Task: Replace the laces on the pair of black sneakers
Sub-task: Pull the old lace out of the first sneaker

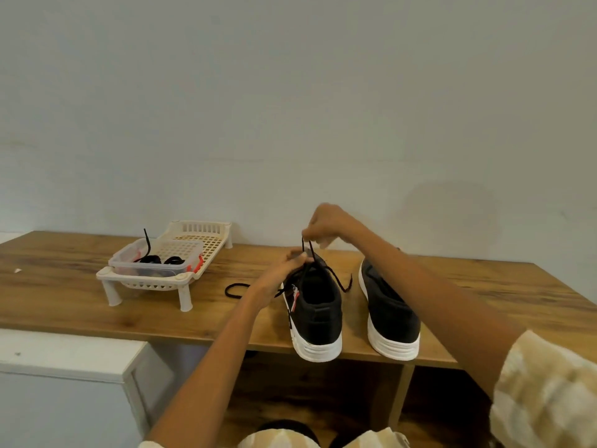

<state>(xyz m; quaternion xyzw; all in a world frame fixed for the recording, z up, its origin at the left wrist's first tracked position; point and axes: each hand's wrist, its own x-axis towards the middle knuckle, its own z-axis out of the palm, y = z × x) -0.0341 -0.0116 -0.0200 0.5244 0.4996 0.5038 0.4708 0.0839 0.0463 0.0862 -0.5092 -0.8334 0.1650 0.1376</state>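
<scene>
Left sneaker (315,313): no readable brand | both hands pinching black lace (332,274): left (284,270), right (326,223)

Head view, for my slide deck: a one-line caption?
Both hands, left hand and right hand, work a black lace on the left sneaker.

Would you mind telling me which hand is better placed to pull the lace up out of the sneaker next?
Right. The right hand already pinches the lace above the left sneaker, while the left hand steadies it.
</scene>
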